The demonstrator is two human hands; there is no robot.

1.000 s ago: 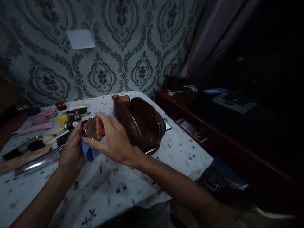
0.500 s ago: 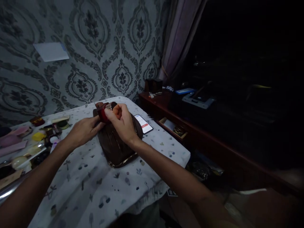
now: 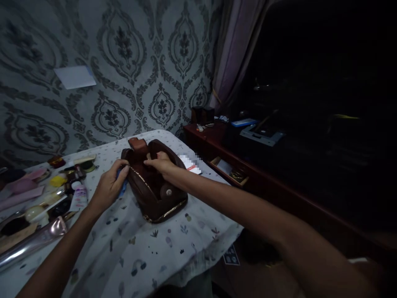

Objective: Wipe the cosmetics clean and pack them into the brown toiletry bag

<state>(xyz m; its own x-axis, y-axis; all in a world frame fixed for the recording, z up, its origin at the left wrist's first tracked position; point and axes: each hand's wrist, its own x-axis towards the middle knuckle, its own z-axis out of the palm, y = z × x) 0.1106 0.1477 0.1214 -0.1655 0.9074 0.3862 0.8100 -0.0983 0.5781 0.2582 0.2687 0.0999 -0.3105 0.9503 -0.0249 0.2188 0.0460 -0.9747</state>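
A brown leather bag (image 3: 155, 192) with a gold zip edge lies on the patterned tablecloth (image 3: 124, 248). My left hand (image 3: 110, 186) grips the bag's left rim, fingers curled, with a blue cloth (image 3: 123, 187) tucked under them. My right hand (image 3: 159, 162) reaches over the bag's top, and its bent fingers dip into the opening. What they hold, if anything, is hidden inside. The round red compact is out of sight.
Cosmetics (image 3: 72, 178) are scattered at the table's left, with a shiny silver tube (image 3: 31, 242) nearer me. A phone (image 3: 190, 164) lies behind the bag. A dark wooden sideboard (image 3: 223, 153) with an open drawer stands to the right, close to the table's edge.
The red compact, held in both hands above the bag, has gone from view. My right hand has dropped to the bag's opening and my left hand has moved to its rim.
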